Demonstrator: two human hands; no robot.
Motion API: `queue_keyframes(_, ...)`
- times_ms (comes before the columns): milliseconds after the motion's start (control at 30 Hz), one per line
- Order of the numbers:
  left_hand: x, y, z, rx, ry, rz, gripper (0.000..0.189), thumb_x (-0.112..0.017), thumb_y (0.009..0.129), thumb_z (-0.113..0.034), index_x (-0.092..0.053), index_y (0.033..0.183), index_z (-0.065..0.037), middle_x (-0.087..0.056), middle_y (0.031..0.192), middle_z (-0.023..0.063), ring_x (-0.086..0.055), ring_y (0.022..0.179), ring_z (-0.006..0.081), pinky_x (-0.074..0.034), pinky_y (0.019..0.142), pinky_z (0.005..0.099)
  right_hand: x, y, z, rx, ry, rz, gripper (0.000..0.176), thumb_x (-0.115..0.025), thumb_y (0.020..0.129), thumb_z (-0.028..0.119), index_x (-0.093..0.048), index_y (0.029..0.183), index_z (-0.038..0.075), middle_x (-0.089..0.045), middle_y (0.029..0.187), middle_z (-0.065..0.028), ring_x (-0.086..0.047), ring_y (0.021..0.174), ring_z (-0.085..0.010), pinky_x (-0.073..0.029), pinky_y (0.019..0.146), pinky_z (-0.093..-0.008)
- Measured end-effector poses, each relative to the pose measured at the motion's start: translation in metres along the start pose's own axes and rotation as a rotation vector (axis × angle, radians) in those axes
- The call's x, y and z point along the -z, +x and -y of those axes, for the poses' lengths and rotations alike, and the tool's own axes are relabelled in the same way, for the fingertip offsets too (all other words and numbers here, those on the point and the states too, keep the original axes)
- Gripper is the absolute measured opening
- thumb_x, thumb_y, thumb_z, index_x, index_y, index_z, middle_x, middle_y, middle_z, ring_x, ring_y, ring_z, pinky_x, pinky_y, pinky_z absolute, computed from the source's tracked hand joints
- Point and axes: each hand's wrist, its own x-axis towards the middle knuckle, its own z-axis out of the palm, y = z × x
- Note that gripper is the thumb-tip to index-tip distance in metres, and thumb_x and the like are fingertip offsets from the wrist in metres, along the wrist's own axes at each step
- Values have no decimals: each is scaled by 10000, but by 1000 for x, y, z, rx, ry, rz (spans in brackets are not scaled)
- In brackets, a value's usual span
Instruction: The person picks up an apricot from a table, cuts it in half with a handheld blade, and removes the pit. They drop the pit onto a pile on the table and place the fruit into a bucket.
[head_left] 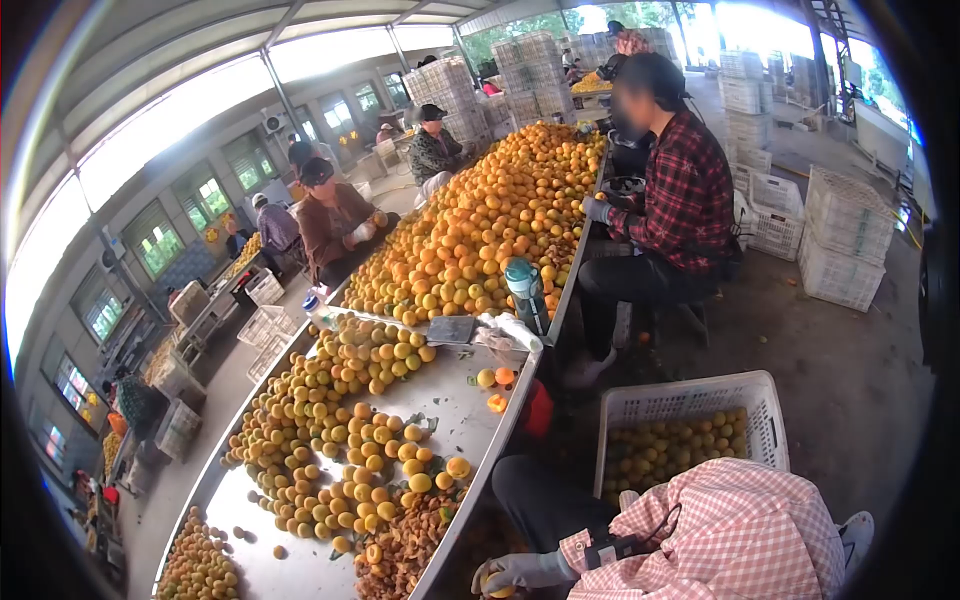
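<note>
At the bottom edge, my right hand (525, 571) wears a grey glove. Its fingers are curled round a round orange-yellow fruit (499, 592), only partly visible. A black strap with a small device (612, 550) circles the wrist, below a pink checked sleeve (740, 520). My left hand is out of view. Just left of the right hand runs the edge of a metal table (470, 515). On it lie a heap of brown scraps (405, 545) and many round yellow-orange fruits (300, 450). Two orange fruits and a bright orange piece (497, 403) sit near the table's far corner.
A white crate of fruit (690, 400) stands beyond my knee. A teal-lidded bottle (526, 290) and a dark flat object (451, 330) are at the table's far end. Past them rises a large fruit pile (480, 220), with co-workers seated around it. Stacked crates (845, 240) stand right.
</note>
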Motion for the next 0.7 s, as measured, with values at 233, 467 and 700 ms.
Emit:
queue_keyframes(233,-17,11,-27,-18,-303,68,206,-589,908,-87,-541,1107,-108,-572,899,18,-558,765,160,-474,693,287,9,0,-3,-23,-92,63,247,-633,842,192,-644,1024,25,-647,818,-58,-610,733,-164,-497,673,-273)
queue_keyframes(467,-23,-1,-44,61,-669,72,235,-556,922,-46,-517,1141,-122,-545,971,-8,-541,814,139,-468,724,269,16,0,11,92,-249,-4,382,-714,845,304,-548,1101,73,-593,963,-8,-534,899,-88,-458,748,-241)
queue_keyframes(700,3,-26,-69,-55,-429,43,186,-597,891,-40,-571,1074,-49,-528,711,-41,-459,564,20,-363,494,171,6,-36,62,208,-422,46,451,-772,796,215,-549,1164,80,-571,1069,-32,-526,979,-136,-440,886,-289)
